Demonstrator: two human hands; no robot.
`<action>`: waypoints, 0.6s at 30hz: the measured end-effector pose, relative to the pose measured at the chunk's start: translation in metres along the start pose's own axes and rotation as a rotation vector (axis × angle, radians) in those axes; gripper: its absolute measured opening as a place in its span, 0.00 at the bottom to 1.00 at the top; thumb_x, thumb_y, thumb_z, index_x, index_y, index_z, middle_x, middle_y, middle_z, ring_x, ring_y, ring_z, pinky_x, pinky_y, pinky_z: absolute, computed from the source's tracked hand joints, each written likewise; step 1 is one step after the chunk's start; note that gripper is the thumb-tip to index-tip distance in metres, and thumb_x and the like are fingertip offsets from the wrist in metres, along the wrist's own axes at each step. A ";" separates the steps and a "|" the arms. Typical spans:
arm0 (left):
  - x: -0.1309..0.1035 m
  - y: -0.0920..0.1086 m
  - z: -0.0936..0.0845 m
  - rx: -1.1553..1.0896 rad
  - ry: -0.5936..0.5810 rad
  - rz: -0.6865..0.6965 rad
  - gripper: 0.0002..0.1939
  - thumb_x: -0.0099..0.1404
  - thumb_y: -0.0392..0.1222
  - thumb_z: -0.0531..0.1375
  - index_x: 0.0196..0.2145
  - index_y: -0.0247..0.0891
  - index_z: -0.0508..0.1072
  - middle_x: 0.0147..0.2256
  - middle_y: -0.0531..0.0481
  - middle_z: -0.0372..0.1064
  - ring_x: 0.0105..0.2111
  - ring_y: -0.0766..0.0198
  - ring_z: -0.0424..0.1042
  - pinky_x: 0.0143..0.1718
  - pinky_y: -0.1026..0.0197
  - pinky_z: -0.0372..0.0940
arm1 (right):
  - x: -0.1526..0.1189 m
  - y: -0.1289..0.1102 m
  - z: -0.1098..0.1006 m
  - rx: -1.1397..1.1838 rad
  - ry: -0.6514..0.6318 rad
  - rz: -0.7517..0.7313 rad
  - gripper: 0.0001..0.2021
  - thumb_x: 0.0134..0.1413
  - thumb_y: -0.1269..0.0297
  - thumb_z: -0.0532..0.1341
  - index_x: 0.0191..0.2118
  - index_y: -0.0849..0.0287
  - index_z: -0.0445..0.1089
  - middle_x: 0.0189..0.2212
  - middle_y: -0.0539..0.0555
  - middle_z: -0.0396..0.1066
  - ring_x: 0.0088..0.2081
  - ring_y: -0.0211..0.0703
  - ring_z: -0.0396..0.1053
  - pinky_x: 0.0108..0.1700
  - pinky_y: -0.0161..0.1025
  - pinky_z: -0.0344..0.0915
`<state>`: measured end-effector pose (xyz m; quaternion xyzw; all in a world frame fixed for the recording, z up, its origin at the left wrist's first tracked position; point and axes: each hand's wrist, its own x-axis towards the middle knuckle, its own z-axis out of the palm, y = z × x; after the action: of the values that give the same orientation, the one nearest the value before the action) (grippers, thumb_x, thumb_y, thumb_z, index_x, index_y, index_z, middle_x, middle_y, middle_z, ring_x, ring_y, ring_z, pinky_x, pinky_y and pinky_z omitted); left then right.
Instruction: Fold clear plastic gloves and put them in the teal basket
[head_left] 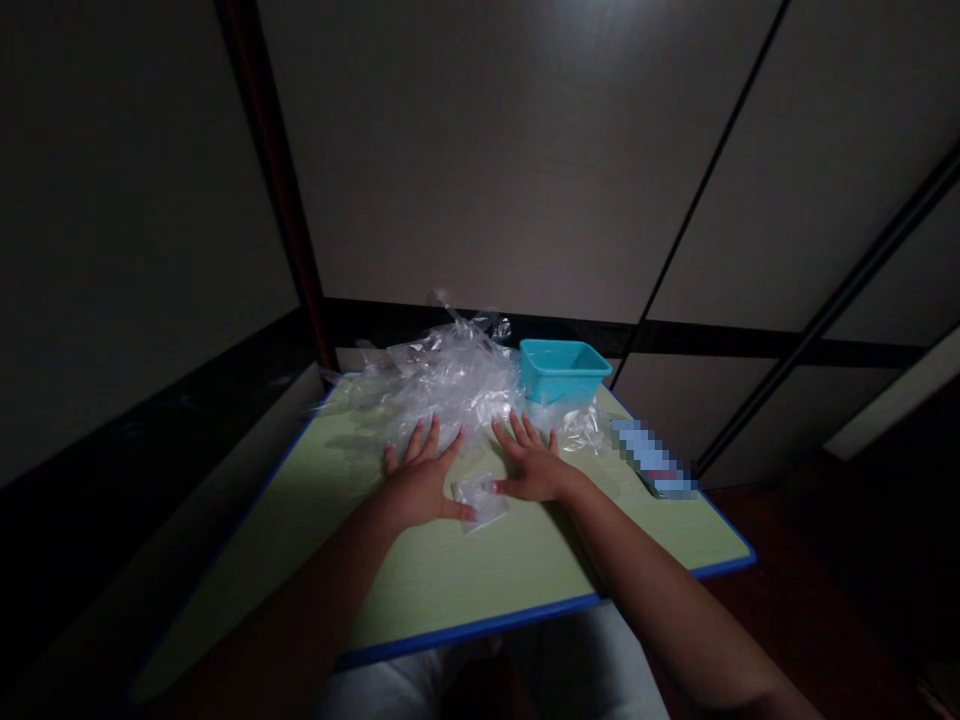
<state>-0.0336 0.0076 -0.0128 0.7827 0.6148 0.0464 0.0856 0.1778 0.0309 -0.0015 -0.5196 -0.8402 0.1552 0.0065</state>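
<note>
My left hand (424, 480) is spread flat over the table, its fingers pointing at a heap of clear plastic bags (457, 385). Beside it my right hand (534, 462) is spread too, fingertips close to the heap's front edge. Between the two thumbs lies a small, flat, folded clear plastic bag (484, 508); both thumb tips overlap its edges. Neither hand grasps anything. Behind my right hand a turquoise plastic basket (566, 385) stands at the back of the table, with loose clear plastic around its base.
The light green table (480, 585) has a blue edge. Near its right side lies a flat, pixelated object, phone-like in shape (652, 460). Pale panels (480, 150) rise close behind the table, and another panel (127, 200) stands on the left.
</note>
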 end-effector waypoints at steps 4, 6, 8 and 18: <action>0.000 -0.001 0.000 0.007 0.012 0.007 0.62 0.39 0.65 0.65 0.64 0.51 0.36 0.65 0.40 0.17 0.63 0.42 0.21 0.52 0.26 0.31 | -0.003 -0.004 -0.001 0.023 0.044 -0.015 0.49 0.48 0.41 0.58 0.65 0.46 0.23 0.64 0.55 0.09 0.63 0.57 0.12 0.54 0.70 0.20; 0.000 0.000 0.000 0.014 0.015 0.014 0.62 0.38 0.64 0.66 0.64 0.51 0.37 0.65 0.40 0.18 0.63 0.43 0.21 0.53 0.27 0.30 | -0.004 -0.011 0.000 0.040 0.061 -0.066 0.47 0.50 0.41 0.56 0.65 0.45 0.23 0.64 0.54 0.10 0.63 0.56 0.12 0.54 0.69 0.20; -0.001 0.000 -0.001 0.018 0.015 0.024 0.62 0.39 0.64 0.66 0.64 0.51 0.37 0.65 0.40 0.19 0.63 0.44 0.21 0.53 0.27 0.30 | -0.004 -0.017 0.002 0.033 0.059 -0.115 0.46 0.50 0.40 0.55 0.65 0.44 0.25 0.64 0.54 0.10 0.63 0.55 0.12 0.54 0.70 0.19; 0.000 -0.001 0.000 0.039 0.128 0.047 0.53 0.50 0.66 0.59 0.64 0.50 0.35 0.65 0.41 0.21 0.64 0.43 0.23 0.54 0.27 0.31 | -0.006 -0.006 -0.006 0.027 0.039 0.009 0.43 0.53 0.44 0.54 0.65 0.45 0.23 0.63 0.53 0.09 0.63 0.53 0.11 0.54 0.68 0.16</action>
<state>-0.0347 0.0083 -0.0131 0.7938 0.6012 0.0863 0.0300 0.1765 0.0243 0.0065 -0.5263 -0.8353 0.1563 0.0290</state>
